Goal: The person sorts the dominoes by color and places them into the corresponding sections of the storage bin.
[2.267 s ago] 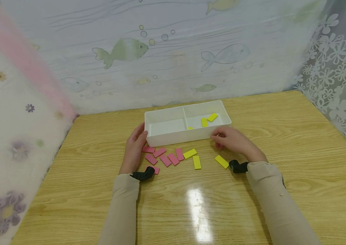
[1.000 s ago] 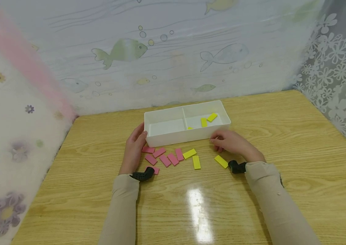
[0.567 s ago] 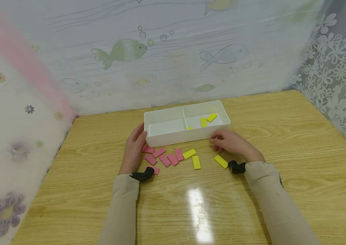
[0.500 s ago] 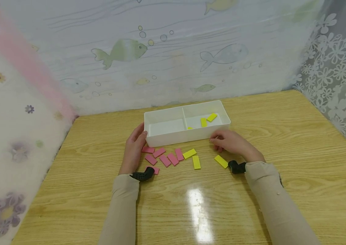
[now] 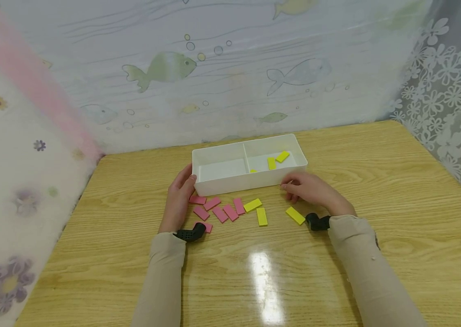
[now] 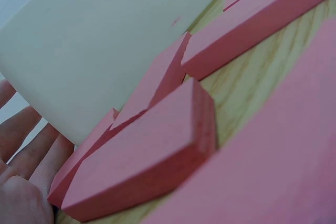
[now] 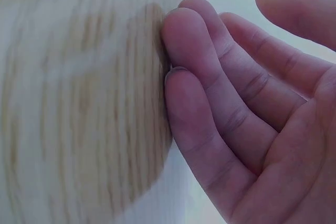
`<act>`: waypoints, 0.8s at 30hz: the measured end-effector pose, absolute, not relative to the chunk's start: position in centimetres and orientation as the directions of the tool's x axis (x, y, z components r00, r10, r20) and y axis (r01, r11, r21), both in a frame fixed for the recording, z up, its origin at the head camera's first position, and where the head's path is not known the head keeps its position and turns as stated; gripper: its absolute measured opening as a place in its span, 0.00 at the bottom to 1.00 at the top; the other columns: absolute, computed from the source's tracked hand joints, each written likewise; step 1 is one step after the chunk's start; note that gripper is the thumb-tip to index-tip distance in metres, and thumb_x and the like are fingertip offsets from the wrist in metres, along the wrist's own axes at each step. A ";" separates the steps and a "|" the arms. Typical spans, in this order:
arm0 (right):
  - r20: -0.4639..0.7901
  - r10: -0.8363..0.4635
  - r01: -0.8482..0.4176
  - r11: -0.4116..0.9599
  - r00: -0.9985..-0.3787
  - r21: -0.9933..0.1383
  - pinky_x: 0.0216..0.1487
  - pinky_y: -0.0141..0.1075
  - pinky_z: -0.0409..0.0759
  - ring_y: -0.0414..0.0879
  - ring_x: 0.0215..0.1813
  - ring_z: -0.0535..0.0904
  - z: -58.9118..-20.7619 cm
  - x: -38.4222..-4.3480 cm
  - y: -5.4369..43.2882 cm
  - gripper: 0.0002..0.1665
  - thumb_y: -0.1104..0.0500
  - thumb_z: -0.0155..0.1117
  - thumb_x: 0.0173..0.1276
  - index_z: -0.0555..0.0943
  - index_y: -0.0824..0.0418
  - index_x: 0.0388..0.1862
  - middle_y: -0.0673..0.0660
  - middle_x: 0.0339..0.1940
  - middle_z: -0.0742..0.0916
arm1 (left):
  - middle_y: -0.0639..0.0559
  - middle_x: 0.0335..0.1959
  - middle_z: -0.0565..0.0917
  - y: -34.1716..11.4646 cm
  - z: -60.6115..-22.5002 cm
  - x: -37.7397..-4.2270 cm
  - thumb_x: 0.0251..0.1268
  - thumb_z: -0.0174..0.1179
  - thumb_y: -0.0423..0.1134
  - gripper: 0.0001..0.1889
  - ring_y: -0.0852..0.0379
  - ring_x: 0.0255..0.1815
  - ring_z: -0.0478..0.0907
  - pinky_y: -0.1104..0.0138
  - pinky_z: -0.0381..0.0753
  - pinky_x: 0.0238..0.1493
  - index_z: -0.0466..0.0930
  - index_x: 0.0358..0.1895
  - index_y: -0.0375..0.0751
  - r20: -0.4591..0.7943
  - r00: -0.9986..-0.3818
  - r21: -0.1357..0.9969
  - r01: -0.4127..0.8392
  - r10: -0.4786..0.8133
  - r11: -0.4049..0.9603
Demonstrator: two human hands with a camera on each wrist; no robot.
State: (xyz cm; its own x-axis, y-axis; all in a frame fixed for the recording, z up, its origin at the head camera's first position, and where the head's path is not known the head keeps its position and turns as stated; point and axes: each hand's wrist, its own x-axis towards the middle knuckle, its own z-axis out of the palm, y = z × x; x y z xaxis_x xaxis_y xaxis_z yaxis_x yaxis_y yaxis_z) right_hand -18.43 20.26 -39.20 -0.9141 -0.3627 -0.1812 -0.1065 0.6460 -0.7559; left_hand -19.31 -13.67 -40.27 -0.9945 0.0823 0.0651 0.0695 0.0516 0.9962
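Observation:
A white two-compartment box (image 5: 226,185) stands on the table in the head view. My left hand (image 5: 178,195) rests against its left end, thumb at the front corner; in the left wrist view, its fingers (image 6: 44,156) lie fairly straight beside the wall. Several pink blocks (image 5: 230,212), flat and rectangular, lie right by that hand. My right hand (image 5: 310,187) rests on the tabletop by the box's front right corner. Its fingers (image 7: 191,114) bend loosely, with nothing between them and the thumb. Between the hands lie yellow blocks (image 5: 262,216), one of them near the right wrist.
Yellow blocks (image 5: 272,163) lie in the box's right compartment, one partly hidden by the front wall; the left compartment's visible floor is bare. Behind the wooden table (image 5: 222,277) rises a fish-patterned wall (image 5: 230,104). Black wrist cameras (image 5: 318,222) sit close over the tabletop.
My right hand has shifted very slightly to the right, after a small drift left earlier. The left hand, box and blocks stay where they were.

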 end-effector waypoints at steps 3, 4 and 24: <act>-0.172 -0.355 -0.109 0.649 -0.919 -0.753 0.36 0.39 0.76 0.47 0.30 0.78 -39.1 -18.5 20.5 0.17 0.52 0.50 0.68 0.75 0.63 0.47 0.55 0.30 0.83 | 0.51 0.66 0.60 -13.7 -40.3 -19.3 0.66 0.48 0.49 0.27 0.54 0.65 0.56 0.60 0.60 0.61 0.58 0.67 0.48 0.067 -0.994 0.995 0.072 0.082 0.069; -0.167 -0.355 -0.114 0.649 -0.920 -0.752 0.36 0.40 0.76 0.47 0.30 0.78 -39.0 -18.5 20.5 0.17 0.52 0.50 0.68 0.75 0.63 0.47 0.55 0.29 0.83 | 0.52 0.66 0.60 -13.7 -40.3 -19.3 0.65 0.49 0.51 0.28 0.54 0.65 0.57 0.60 0.60 0.61 0.58 0.67 0.49 0.068 -0.994 0.994 0.074 0.081 0.075; -0.319 -0.385 -0.092 0.750 -0.866 -0.655 0.33 0.35 0.74 0.44 0.28 0.76 -38.2 -18.1 20.5 0.18 0.48 0.54 0.65 0.76 0.60 0.42 0.53 0.25 0.81 | 0.52 0.66 0.60 -13.7 -40.2 -19.2 0.66 0.48 0.47 0.26 0.57 0.65 0.57 0.61 0.60 0.61 0.58 0.66 0.48 0.060 -0.995 0.996 0.064 0.079 0.055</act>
